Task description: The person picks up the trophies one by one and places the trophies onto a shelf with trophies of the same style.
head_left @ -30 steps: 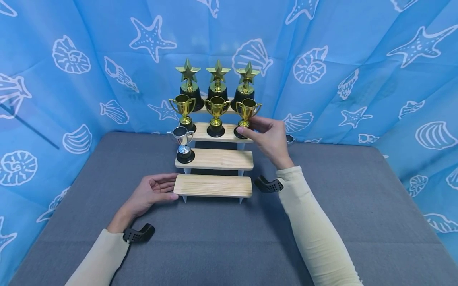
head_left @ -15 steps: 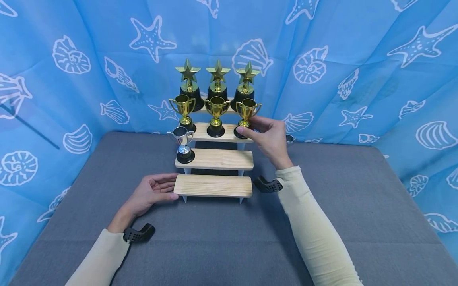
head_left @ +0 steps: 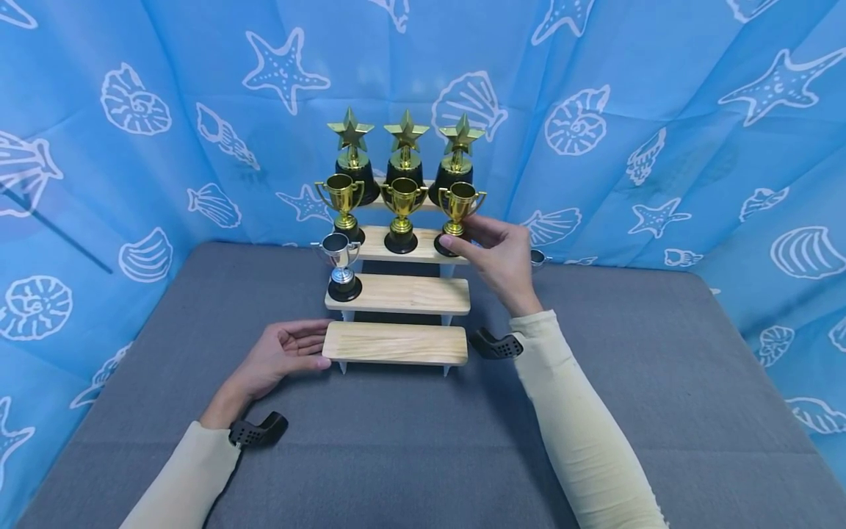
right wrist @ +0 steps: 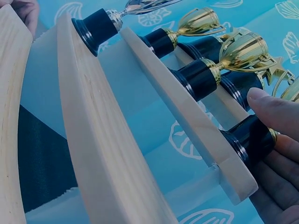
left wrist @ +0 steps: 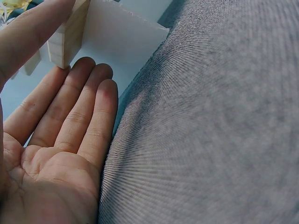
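1. A four-tier stepped display stand of pale, grained wood (head_left: 395,343) is seen on a grey woven-fabric tabletop (head_left: 410,441); a blue cloth backdrop printed with white shells and starfish (head_left: 132,147) hangs behind.
2. On the far top tier three gold star-topped trophies with black bases (head_left: 405,150) are stood in a row.
3. On the tier below, three glossy gold two-handled cup trophies on black round bases are held: left (head_left: 344,202), middle (head_left: 402,209), and the right gold cup trophy (head_left: 460,209).
4. A small silver cup trophy on a black base (head_left: 341,264) is stood at the left end of the next tier down; the nearest tier is bare.
5. The right hand (head_left: 499,257) is curled round the black base of the right gold cup trophy, thumb on top and fingers (right wrist: 275,186) beneath and beside it.
6. The left hand (head_left: 280,356) is laid palm-up, fingers straight, fingertips touching the left end of the nearest tier; nothing is gripped.
7. Against the earlier frames, both hands and all trophies are unchanged in place; only a slight camera shift is noted.
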{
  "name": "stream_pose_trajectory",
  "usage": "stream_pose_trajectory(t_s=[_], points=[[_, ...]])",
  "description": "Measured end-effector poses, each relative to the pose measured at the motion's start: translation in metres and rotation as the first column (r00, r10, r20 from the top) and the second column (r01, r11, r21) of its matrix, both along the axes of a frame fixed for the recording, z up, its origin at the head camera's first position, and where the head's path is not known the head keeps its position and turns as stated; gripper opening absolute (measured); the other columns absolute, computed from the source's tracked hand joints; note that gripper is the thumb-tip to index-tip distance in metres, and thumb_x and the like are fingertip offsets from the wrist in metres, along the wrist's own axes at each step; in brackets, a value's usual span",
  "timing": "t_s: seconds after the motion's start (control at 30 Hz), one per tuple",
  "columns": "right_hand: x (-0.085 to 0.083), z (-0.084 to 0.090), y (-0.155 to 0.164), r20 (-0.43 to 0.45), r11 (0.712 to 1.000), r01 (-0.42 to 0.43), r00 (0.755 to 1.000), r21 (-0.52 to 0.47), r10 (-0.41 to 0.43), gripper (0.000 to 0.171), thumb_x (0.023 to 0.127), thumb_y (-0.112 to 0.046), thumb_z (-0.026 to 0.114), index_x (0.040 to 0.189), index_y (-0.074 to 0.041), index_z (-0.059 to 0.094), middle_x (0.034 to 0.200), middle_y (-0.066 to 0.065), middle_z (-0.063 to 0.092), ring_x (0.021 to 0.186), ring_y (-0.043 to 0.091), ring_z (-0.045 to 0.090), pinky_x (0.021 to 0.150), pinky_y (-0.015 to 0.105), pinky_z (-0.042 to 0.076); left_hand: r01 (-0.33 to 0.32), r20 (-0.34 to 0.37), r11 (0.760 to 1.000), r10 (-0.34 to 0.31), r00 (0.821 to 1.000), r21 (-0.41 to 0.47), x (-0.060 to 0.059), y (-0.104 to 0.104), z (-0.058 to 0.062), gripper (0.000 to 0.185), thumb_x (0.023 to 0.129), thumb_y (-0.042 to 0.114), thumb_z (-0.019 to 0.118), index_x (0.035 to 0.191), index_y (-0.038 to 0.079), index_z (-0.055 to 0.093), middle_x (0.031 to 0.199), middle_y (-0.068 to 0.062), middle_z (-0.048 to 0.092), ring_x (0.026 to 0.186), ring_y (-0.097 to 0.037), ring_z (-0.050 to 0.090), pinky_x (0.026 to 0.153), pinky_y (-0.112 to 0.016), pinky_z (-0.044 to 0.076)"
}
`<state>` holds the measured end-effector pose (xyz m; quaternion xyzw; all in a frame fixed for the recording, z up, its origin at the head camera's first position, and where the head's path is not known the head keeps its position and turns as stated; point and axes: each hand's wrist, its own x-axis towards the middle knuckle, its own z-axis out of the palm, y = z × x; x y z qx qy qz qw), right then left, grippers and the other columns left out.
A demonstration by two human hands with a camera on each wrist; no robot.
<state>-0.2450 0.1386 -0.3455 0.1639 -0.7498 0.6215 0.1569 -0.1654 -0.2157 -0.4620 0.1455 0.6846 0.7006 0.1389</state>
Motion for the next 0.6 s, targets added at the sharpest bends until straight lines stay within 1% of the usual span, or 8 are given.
stream_pose_trajectory(t_s=[0.1,0.33,0.47,0.6], points=[[0.0003,-0.0004,0.0005,0.000,1.000,0.002,1.000,0.000,-0.002,0.043,0.081,-0.014,0.088,0.120,-0.002,0.073,0.115,0.014,0.074,0.107,0.024,0.071,0.099,0.045,0.057,-0.002,0.005,1.000,0.002,1.000,-0.002,-0.0002,0.0003,0.0000,0.069,0.083,-0.007,0.078,0.142,-0.017,0.043,0.140,-0.029,0.055,0.117,-0.015,0.065,0.099,-0.031,0.055],[0.0014,-0.0010,0.0031,0.004,1.000,0.017,1.000,0.018,-0.017,0.045,0.081,-0.015,0.088,0.121,0.000,0.072,0.117,0.015,0.073,0.110,0.024,0.070,0.099,0.042,0.056,-0.006,0.015,1.000,0.006,1.000,-0.010,-0.0003,0.0013,0.0010,0.070,0.083,-0.007,0.078,0.142,-0.018,0.042,0.142,-0.035,0.050,0.117,-0.015,0.065,0.099,-0.031,0.055],[0.0033,-0.0003,0.0052,0.010,1.000,0.018,1.000,0.022,-0.018,0.046,0.082,-0.013,0.087,0.123,0.000,0.071,0.120,0.016,0.072,0.113,0.026,0.068,0.102,0.045,0.055,-0.002,0.013,1.000,0.003,1.000,-0.014,-0.0002,0.0015,0.0015,0.069,0.083,-0.008,0.078,0.142,-0.019,0.042,0.142,-0.037,0.048,0.118,-0.015,0.065,0.099,-0.031,0.054],[0.0058,-0.0005,0.0088,0.012,0.999,0.018,1.000,0.029,-0.019,0.046,0.082,-0.011,0.087,0.124,0.000,0.071,0.122,0.016,0.071,0.116,0.025,0.067,0.104,0.042,0.053,0.001,0.009,1.000,-0.001,1.000,-0.009,-0.0002,0.0013,0.0014,0.069,0.084,-0.009,0.077,0.142,-0.019,0.042,0.142,-0.038,0.047,0.117,-0.014,0.065,0.099,-0.031,0.054]])
